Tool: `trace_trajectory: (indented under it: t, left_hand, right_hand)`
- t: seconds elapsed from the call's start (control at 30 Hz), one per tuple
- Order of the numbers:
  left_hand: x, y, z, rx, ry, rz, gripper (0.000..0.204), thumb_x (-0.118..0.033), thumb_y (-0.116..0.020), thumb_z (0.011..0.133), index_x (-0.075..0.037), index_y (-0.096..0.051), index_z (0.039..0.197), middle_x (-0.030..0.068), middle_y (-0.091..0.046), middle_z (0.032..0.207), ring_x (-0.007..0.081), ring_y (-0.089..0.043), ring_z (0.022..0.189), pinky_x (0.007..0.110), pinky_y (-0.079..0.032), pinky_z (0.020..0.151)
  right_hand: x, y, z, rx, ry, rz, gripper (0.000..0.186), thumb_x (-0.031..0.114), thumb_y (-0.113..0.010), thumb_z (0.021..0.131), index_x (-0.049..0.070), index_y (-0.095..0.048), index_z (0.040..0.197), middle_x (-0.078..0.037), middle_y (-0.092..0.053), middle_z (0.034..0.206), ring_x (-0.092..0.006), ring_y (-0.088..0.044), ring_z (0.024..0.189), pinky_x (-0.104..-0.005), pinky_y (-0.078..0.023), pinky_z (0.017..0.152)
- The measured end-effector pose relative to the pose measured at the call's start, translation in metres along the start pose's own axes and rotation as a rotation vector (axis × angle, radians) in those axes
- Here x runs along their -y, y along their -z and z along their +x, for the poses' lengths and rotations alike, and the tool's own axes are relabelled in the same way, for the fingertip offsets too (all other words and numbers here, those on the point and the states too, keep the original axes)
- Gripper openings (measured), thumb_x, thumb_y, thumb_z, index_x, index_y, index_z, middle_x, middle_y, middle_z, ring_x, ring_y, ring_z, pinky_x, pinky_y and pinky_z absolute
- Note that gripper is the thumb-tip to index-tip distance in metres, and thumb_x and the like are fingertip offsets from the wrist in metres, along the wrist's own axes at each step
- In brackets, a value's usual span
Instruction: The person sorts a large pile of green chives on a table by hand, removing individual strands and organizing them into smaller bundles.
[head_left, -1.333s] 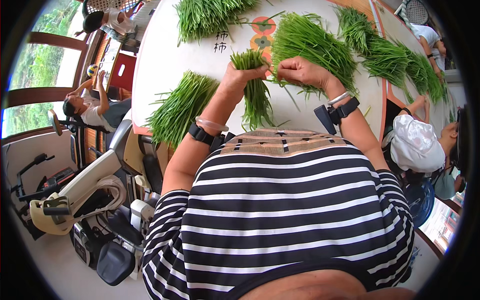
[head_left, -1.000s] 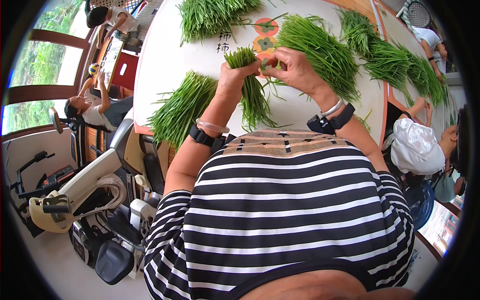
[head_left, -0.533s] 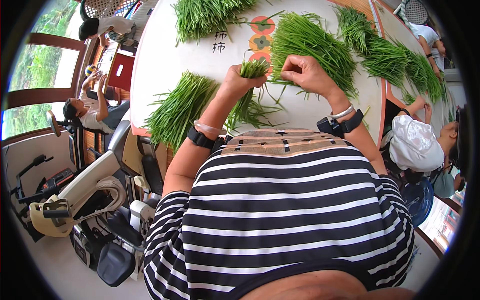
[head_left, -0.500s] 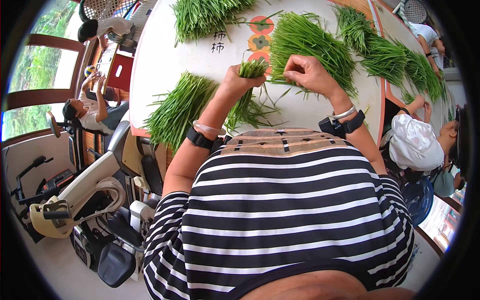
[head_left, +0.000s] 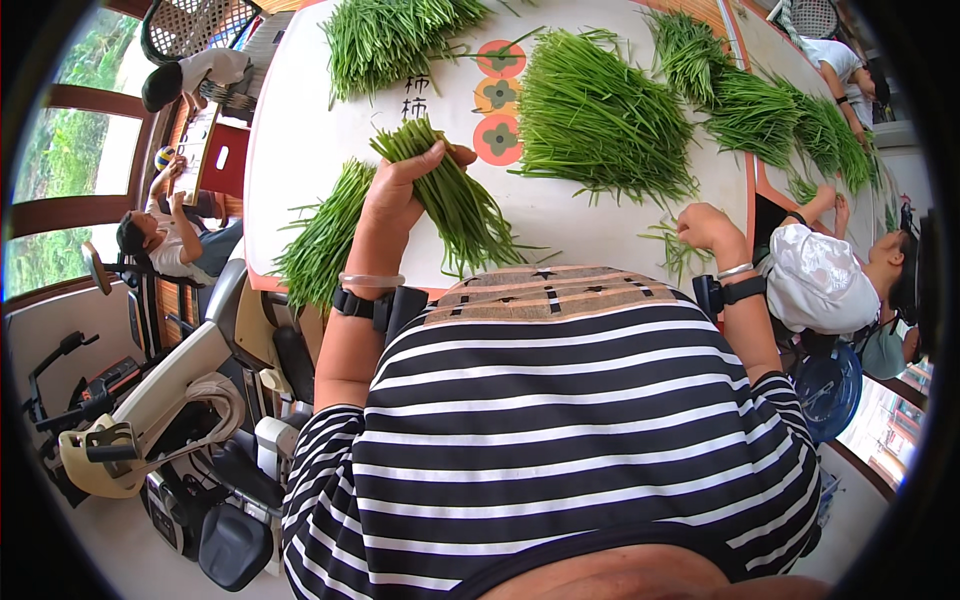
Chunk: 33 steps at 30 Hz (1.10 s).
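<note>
Take the column of three round red-and-orange fruits printed on the smooth white tabletop (head_left: pixel 300 120) as the landmark: the printed fruit column (head_left: pixel 497 97). Left of it and nearer the wearer lies a slanting heap of long, thin green leaves (head_left: pixel 325 235). The left hand (head_left: pixel 398 192), also left and nearer, is wrapped firmly round a thick bunch of slim, bright green stalks (head_left: pixel 458 205), thumb across the front; the bunch leans just below the column, its more even end pointing up and left, its looser tips fanning down and right. Up and left of the column sits a dense green pile with pale cut ends (head_left: pixel 400 45).

Just right of the column spreads a broad, combed pile of green blades (head_left: pixel 605 115). Farther right and nearer the wearer, the right hand (head_left: pixel 712 228) has its fingers curled in over a small scatter of loose green scraps (head_left: pixel 680 250); whether it pinches any blade I cannot tell.

For clean sorting, I would grip the bunch just tightly enough to keep its ends level without bruising the stalks, let the tips hang free so that limp strays show, draw those out singly along their length, and drop them on the scraps, well clear of the combed pile.
</note>
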<state>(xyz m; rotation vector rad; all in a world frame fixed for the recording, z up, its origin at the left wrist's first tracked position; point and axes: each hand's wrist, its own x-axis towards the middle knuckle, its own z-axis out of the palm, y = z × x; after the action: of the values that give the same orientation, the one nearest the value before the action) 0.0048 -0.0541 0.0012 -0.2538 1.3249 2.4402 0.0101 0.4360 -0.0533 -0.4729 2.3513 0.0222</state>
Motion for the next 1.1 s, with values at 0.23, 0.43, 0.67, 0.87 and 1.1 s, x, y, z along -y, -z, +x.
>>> trace_trajectory:
  t: [0.23, 0.43, 0.67, 0.87, 1.1]
  left_hand:
    - [0.001, 0.02, -0.014, -0.024, -0.125, -0.28, 0.008, -0.015, -0.059, 0.095, -0.008, -0.058, 0.097, 0.0031, -0.058, 0.085, 0.0217, -0.059, 0.083, 0.042, -0.048, 0.09]
    - [-0.041, 0.059, -0.065, -0.286, -0.272, -0.198, 0.013, -0.015, -0.063, 0.094, -0.004, -0.058, 0.098, 0.0049, -0.06, 0.082, 0.0208, -0.061, 0.08, 0.039, -0.051, 0.082]
    - [-0.097, 0.105, -0.153, -0.543, -0.306, 0.992, 0.012, -0.011, -0.068, 0.089, -0.001, -0.063, 0.09, 0.0006, -0.063, 0.073, 0.009, -0.06, 0.066, 0.024, -0.045, 0.06]
    - [-0.099, 0.143, -0.1, -0.735, -0.121, 1.619, 0.048, -0.043, -0.078, 0.076, 0.001, -0.062, 0.085, 0.0214, -0.066, 0.076, 0.0379, -0.065, 0.076, 0.046, -0.049, 0.068]
    - [-0.013, 0.216, 0.015, -0.699, 0.123, 1.613, 0.075, -0.065, -0.073, 0.07, -0.001, -0.06, 0.108, 0.0205, -0.067, 0.105, 0.037, -0.064, 0.099, 0.048, -0.05, 0.086]
  right_hand:
    - [0.056, 0.041, 0.05, -0.617, 0.069, 0.296, 0.011, 0.014, -0.063, 0.082, 0.003, -0.065, 0.083, -0.016, -0.066, 0.083, -0.0352, -0.063, 0.08, -0.0436, -0.05, 0.071]
    - [0.1, 0.045, 0.064, -0.59, 0.33, 0.426, 0.009, 0.009, -0.065, 0.082, 0.001, -0.063, 0.085, -0.016, -0.064, 0.08, -0.0321, -0.063, 0.075, -0.0383, -0.049, 0.068]
    - [0.098, 0.005, 0.06, -0.438, 0.283, 0.489, 0.009, 0.008, -0.066, 0.081, 0.0, -0.064, 0.086, -0.014, -0.067, 0.079, -0.0276, -0.065, 0.071, -0.0351, -0.05, 0.065]
    - [0.104, -0.011, 0.057, -0.347, 0.239, 0.568, 0.01, 0.008, -0.066, 0.081, 0.001, -0.065, 0.087, -0.015, -0.067, 0.079, -0.0287, -0.065, 0.073, -0.035, -0.051, 0.066]
    - [0.095, -0.022, 0.045, -0.418, 0.276, 0.469, 0.009, 0.009, -0.066, 0.079, 0.001, -0.066, 0.085, -0.016, -0.066, 0.079, -0.0321, -0.065, 0.074, -0.038, -0.05, 0.066]
